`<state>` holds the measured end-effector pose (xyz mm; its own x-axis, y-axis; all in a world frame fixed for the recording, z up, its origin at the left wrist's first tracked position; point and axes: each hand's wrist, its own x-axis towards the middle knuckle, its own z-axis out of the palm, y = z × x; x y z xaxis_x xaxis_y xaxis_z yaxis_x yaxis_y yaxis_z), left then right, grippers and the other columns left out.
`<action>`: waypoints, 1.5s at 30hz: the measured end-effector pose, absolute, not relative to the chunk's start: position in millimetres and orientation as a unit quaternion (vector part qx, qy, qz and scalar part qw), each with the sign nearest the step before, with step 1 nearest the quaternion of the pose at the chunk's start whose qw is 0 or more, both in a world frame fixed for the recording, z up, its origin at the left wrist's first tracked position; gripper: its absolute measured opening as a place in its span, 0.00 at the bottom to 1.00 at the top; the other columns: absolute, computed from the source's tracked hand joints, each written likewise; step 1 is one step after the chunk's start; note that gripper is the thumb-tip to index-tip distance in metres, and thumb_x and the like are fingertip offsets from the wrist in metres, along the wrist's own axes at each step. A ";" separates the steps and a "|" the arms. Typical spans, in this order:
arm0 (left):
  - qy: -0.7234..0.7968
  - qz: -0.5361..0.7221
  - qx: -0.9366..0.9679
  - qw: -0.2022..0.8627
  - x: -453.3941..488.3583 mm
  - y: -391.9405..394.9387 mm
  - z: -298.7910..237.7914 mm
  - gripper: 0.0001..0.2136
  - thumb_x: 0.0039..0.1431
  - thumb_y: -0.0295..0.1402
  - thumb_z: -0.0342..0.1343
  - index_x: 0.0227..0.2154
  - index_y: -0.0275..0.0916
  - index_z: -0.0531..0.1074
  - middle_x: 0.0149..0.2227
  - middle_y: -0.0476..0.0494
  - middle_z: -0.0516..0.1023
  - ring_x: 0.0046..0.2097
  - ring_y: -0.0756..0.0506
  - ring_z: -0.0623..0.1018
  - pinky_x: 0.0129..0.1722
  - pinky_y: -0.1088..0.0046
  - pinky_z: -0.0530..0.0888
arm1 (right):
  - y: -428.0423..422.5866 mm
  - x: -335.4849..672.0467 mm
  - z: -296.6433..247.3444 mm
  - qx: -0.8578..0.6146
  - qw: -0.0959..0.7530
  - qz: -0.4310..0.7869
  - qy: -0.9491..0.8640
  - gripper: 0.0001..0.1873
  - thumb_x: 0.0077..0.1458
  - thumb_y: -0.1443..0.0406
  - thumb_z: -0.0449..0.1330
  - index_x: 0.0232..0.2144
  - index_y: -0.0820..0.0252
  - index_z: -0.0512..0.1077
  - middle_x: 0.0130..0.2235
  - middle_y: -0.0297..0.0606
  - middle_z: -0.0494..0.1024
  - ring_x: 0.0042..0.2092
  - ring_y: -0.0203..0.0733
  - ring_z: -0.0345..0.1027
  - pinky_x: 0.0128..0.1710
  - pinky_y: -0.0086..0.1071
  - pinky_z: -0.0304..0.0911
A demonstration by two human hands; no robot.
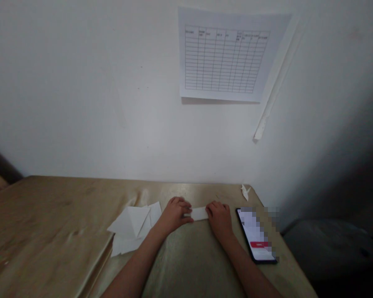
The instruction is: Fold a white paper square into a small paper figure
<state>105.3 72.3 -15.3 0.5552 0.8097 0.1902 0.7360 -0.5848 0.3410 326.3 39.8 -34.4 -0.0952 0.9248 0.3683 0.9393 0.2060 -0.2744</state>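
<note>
Between my hands a narrow white strip of folded paper (199, 213) lies on the brown table covering. My left hand (176, 214) has its thumb and fingers closed on the strip's left end. At the other end, my right hand (220, 217) presses curled fingers onto the paper, and its thumb is hidden. A loose pile of white paper sheets (129, 231), some folded into triangles, sits left of my left forearm. Near the far right corner of the table stands a small folded paper crane (245, 192).
A phone (257, 236) with a lit screen, partly pixelated, lies right of my right hand by the table's edge. Behind the brown-covered table (186, 256) rises a white wall with a printed table sheet (224, 62). A dark grey object (332, 248) is beyond the right edge.
</note>
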 end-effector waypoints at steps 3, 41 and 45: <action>0.444 0.164 0.874 0.111 106.0 70.4 -11.3 0.14 0.52 0.44 0.67 0.42 0.49 0.81 0.49 0.49 0.82 0.55 0.38 0.72 0.59 0.54 0.63 | 40.3 325.0 -34.5 -0.635 0.229 -0.021 -0.738 0.10 0.66 0.67 0.53 0.36 0.55 0.74 0.41 0.35 0.79 0.46 0.41 0.69 0.49 0.37 0.49; 0.490 0.155 0.850 0.114 119.5 59.0 -9.8 0.13 0.53 0.42 0.66 0.42 0.53 0.81 0.51 0.49 0.78 0.55 0.38 0.70 0.59 0.53 0.61 | 31.1 347.7 -41.8 -0.610 0.322 0.086 -0.719 0.07 0.56 0.61 0.63 0.37 0.57 0.73 0.46 0.42 0.73 0.44 0.45 0.71 0.46 0.34 0.64; 0.484 0.166 0.852 0.113 118.5 59.4 -14.0 0.13 0.54 0.43 0.65 0.42 0.52 0.81 0.51 0.47 0.78 0.55 0.38 0.70 0.59 0.53 0.61 | 32.6 352.7 -39.1 -0.604 0.325 0.117 -0.718 0.05 0.54 0.61 0.64 0.33 0.56 0.75 0.47 0.40 0.72 0.44 0.43 0.71 0.47 0.34 0.65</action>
